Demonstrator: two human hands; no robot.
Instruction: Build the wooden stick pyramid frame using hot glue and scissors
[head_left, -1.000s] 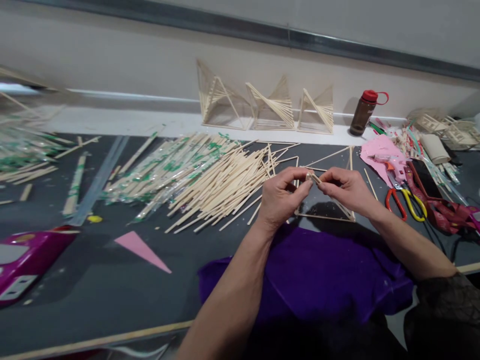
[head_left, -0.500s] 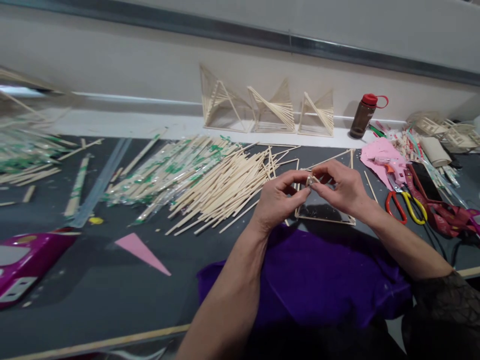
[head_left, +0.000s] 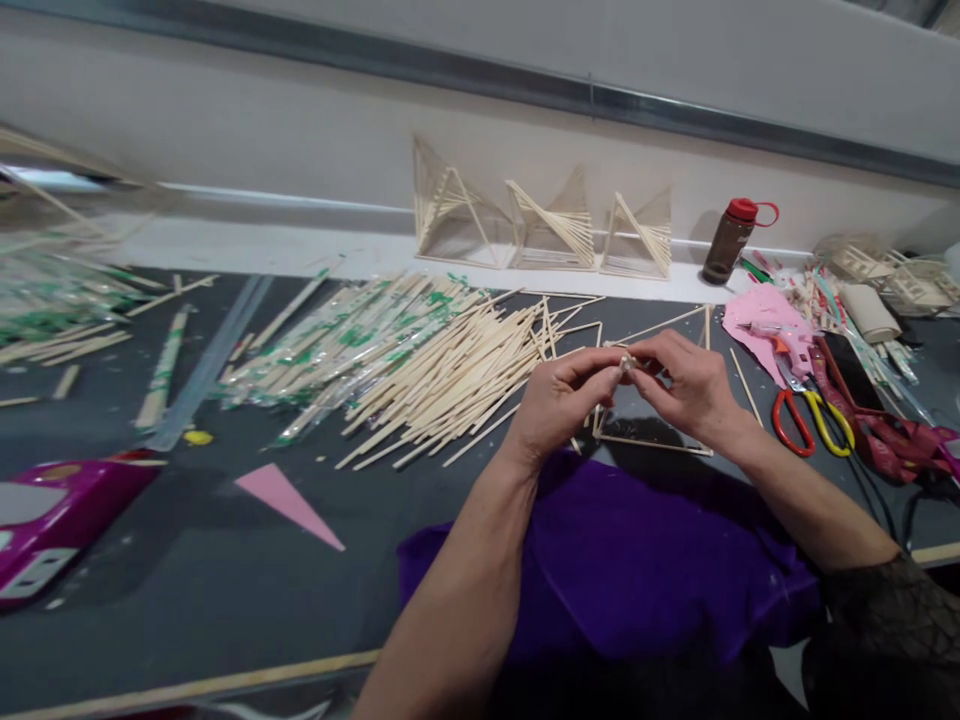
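Note:
My left hand (head_left: pixel 559 402) and my right hand (head_left: pixel 686 385) meet fingertip to fingertip above the dark table, both pinched on a small pale piece (head_left: pixel 626 362) where thin wooden sticks join. It is the top corner of a stick frame (head_left: pixel 651 440) whose base lies on the table under my hands. A big loose pile of wooden sticks (head_left: pixel 450 370) lies just left of my left hand. A purple cloth (head_left: pixel 637 560) covers the table edge below my wrists.
Three finished stick models (head_left: pixel 547 225) stand on the white ledge at the back beside a brown bottle with a red cap (head_left: pixel 731 240). Red-and-yellow scissors (head_left: pixel 810 425), a pink glue gun (head_left: pixel 772 335) and clutter lie right. A pink triangle (head_left: pixel 289 502) and magenta object (head_left: pixel 52 510) lie left.
Both hands stay pinched together on the frame's corner; the fingers have shifted slightly around it. The view has drifted a little, so everything sits slightly lower and further right.

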